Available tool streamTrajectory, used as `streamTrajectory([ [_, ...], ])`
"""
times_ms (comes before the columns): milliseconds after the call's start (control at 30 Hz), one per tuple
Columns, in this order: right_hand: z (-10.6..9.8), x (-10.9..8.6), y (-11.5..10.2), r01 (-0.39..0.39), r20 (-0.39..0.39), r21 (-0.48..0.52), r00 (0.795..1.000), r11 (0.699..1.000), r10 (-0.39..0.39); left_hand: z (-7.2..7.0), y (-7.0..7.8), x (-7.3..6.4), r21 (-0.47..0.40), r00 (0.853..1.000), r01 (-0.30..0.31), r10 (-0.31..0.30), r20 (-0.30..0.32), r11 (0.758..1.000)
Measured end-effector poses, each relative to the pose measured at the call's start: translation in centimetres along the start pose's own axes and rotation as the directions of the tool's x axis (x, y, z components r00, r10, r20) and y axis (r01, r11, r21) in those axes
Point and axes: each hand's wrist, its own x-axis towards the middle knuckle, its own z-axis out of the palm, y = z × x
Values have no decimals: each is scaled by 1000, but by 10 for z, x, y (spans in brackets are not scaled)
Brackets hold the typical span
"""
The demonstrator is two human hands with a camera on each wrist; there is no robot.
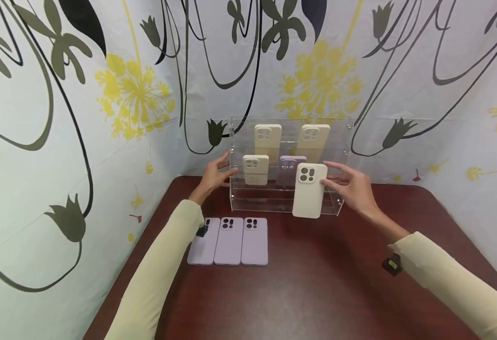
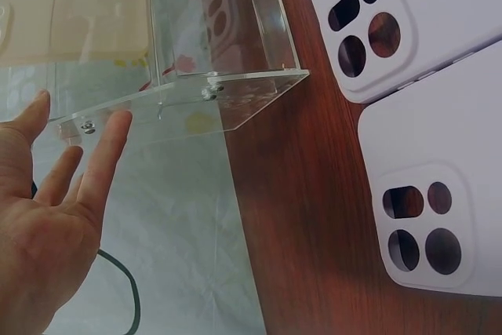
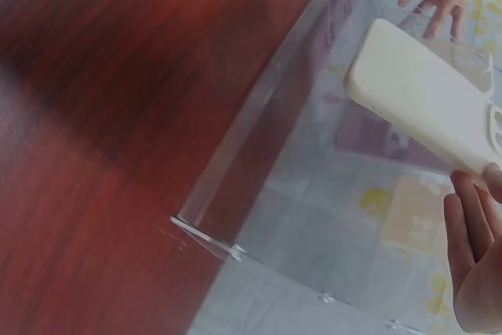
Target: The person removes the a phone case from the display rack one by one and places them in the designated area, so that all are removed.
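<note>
My right hand (image 1: 356,191) pinches a cream phone case (image 1: 308,200) by its upper right edge, thumb on the back face. The case is upright, camera cutouts at the top, in front of a clear acrylic stand (image 1: 252,206). In the right wrist view this case (image 3: 423,100) overlaps the tiers. My left hand (image 1: 214,175) is at the stand's left side panel; in the left wrist view its fingers (image 2: 106,158) are extended beside the panel. On the stand are two cream cases on an upper tier, another cream case (image 1: 255,176) and a lavender case (image 1: 286,171) below.
Three lavender phone cases (image 1: 254,243) lie side by side on the dark red table (image 1: 316,293), in front of the stand's left part. My left sleeve (image 1: 159,264) overlaps the leftmost one. A floral-patterned cloth (image 1: 214,104) hangs behind the stand.
</note>
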Motion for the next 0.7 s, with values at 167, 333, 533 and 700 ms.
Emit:
streamTrajectory([
  [167, 13, -8, 9, -1, 35, -23, 999, 1000, 2, 1, 2, 3, 3, 1000, -19, 19, -3, 1000],
  [333, 29, -18, 14, -37, 85, 26, 996, 999, 35, 3, 3, 2, 8, 1000, -2, 2, -1, 1000],
  [533, 49, -24, 13, -99, 138, 103, 987, 990, 84, 2, 3, 1, -9, 1000, 3, -3, 0, 1000],
  [700, 66, -29, 13, -156, 188, 165, 974, 974, 124, 0, 1, -1, -24, 1000, 7, -7, -2, 1000],
])
